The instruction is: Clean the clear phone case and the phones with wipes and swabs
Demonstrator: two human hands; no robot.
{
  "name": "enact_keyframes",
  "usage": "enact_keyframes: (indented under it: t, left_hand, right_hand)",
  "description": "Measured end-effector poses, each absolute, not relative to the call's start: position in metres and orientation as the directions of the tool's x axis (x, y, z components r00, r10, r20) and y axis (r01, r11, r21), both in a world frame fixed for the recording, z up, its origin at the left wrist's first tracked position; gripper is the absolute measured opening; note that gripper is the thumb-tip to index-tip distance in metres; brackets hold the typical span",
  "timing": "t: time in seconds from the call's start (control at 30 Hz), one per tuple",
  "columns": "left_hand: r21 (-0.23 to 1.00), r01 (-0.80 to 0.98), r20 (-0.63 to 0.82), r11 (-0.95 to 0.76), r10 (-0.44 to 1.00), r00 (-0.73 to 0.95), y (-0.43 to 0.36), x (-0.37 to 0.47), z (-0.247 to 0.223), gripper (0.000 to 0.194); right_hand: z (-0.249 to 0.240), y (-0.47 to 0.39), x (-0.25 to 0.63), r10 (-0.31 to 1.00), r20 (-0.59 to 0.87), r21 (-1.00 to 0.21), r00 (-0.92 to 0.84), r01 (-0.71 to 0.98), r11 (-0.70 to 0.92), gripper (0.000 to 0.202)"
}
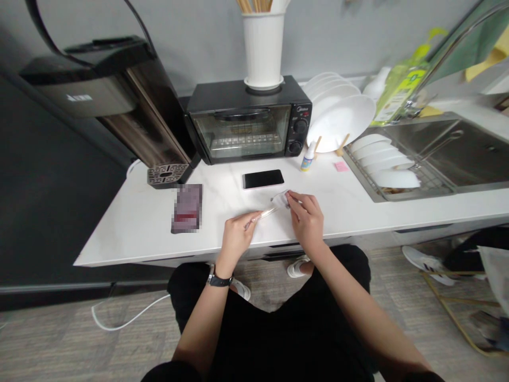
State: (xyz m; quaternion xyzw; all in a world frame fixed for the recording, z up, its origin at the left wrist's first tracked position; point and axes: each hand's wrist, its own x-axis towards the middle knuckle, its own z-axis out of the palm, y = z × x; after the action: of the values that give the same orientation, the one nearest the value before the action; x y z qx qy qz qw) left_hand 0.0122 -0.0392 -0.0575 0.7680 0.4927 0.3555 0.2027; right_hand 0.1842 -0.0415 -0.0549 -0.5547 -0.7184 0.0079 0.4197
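My left hand [237, 233], with a dark-banded watch on its wrist, pinches a slender, pale, shiny piece [267, 213] that looks like the arm of a pair of glasses. Close to its right, my right hand [308, 215] is closed on a small greyish-white cloth-like piece [281, 199]; a thin dark curved line runs along its upper edge. Blur and fingers hide how the two pieces join. Both hands are just over the front part of the white counter [230, 199]. Behind them a black phone [263, 179] lies flat.
A small spray bottle [307, 157] and a pink square [341, 166] are behind on the right. A blurred-out purple item [187, 208] lies left. Farther back are a water dispenser [131, 111], a toaster oven [246, 132] and racked plates [342, 119]. The sink [449, 154] holds bowls.
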Motion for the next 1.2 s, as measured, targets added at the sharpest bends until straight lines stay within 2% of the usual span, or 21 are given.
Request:
enact_keyframes:
  t: [0.17,0.33,0.43,0.57,0.77,0.87,1.03,1.2]
  left_hand:
    - [0.628,0.66,0.342,-0.412,0.908,0.241,-0.037,0.008,-0.06,0.02]
    - [0.617,0.659,0.348,-0.43,0.9,0.261,-0.037,0.007,-0.06,0.023]
    - [0.63,0.647,0.336,-0.43,0.902,0.272,-0.038,0.007,-0.057,0.027]
    - [0.671,0.622,0.307,-0.405,0.914,0.264,-0.039,0.009,-0.055,0.025]
    - [0.693,0.599,0.316,-0.401,0.916,0.248,-0.038,0.013,-0.054,0.024]
    - [0.698,0.596,0.313,-0.397,0.918,0.244,-0.038,0.013,-0.053,0.023]
    - [0.68,0.619,0.314,-0.393,0.919,0.238,-0.038,0.011,-0.055,0.022]
    - [0.658,0.65,0.317,-0.38,0.923,0.218,-0.038,0.006,-0.056,0.02]
  right_hand:
    - [-0.057,-0.056,0.149,0.797,0.58,-0.463,-0.166,0.739,0.49,0.041]
    - [-0.061,-0.062,0.143,0.713,0.568,-0.371,-0.411,0.645,0.668,0.041]
    - [-0.062,-0.057,0.158,0.676,0.567,-0.325,-0.471,0.626,0.709,0.039]
    - [-0.057,-0.046,0.183,0.719,0.565,-0.338,-0.405,0.682,0.649,0.036]
    - [-0.049,-0.034,0.208,0.789,0.608,-0.462,-0.087,0.769,0.442,0.033]
    - [-0.049,-0.035,0.205,0.801,0.598,-0.493,-0.028,0.776,0.395,0.033]
    - [-0.051,-0.046,0.176,0.819,0.568,-0.492,-0.082,0.764,0.418,0.035]
    - [-0.054,-0.059,0.142,0.779,0.547,-0.434,-0.305,0.693,0.576,0.038]
